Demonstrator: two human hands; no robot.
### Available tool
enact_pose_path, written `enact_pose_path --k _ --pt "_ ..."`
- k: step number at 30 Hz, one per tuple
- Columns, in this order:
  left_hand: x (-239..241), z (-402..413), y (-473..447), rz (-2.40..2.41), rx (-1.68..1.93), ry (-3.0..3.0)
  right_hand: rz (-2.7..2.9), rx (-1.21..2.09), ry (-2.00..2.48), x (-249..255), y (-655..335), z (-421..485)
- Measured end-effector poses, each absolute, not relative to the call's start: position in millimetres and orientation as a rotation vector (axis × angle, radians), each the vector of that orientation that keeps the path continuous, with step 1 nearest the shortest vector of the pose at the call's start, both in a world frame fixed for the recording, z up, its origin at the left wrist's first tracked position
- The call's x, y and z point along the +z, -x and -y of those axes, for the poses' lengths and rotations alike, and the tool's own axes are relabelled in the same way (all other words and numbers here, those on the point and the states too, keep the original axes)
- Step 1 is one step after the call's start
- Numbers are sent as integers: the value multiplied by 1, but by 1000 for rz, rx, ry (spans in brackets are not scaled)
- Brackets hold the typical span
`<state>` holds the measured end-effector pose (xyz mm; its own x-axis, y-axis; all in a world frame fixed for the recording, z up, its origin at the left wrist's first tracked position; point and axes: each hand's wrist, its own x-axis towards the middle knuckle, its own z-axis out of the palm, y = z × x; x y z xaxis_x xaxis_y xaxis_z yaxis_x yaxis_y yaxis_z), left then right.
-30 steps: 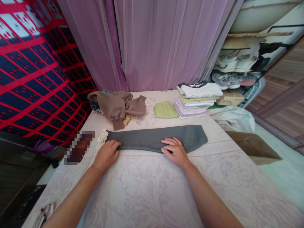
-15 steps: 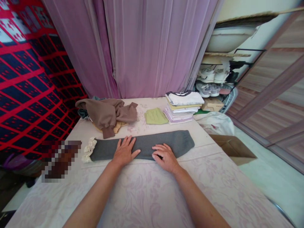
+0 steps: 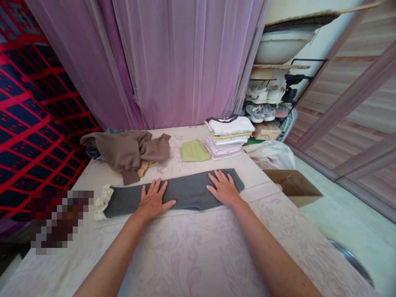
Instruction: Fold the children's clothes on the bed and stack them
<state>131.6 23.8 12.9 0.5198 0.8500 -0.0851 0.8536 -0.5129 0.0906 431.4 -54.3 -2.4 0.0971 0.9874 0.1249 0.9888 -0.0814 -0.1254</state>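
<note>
Floral table (image 3: pixel 198 255) bears grey garment (image 3: pixel 185 192) under both flat, spread hands (image 3: pixel 153 200).

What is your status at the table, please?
Both open: left hand, right hand flat on grey garment. Garment lies folded long on table. Just behind it, brown clothes.

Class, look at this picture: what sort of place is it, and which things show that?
Probably a room at home where laundry is folded: a neat stack of folded pale clothes, a pink fabric curtain, and a metal rack of shoes.
</note>
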Motion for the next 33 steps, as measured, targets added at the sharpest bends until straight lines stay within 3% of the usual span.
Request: enact_pose_path --k 7,12,18,23,29,33 --pt "38 4 -191 -1290 157 -2721 2012 56 2266 0 -429 52" --pt "27 17 -237 -1119 59 -2656 2016 67 2276 0 -429 52" --pt "16 15 -240 -1123 -65 -2637 1965 -31 2134 2 -440 53" --pt "19 16 -241 -1145 -89 -2632 1506 -211 2024 2 -483 57" --pt "20 16 -243 -1161 -108 -2638 1205 27 2252 -9 -512 63" --pt "21 16 -243 -1167 -126 -2637 1267 -72 2231 -12 -507 63"
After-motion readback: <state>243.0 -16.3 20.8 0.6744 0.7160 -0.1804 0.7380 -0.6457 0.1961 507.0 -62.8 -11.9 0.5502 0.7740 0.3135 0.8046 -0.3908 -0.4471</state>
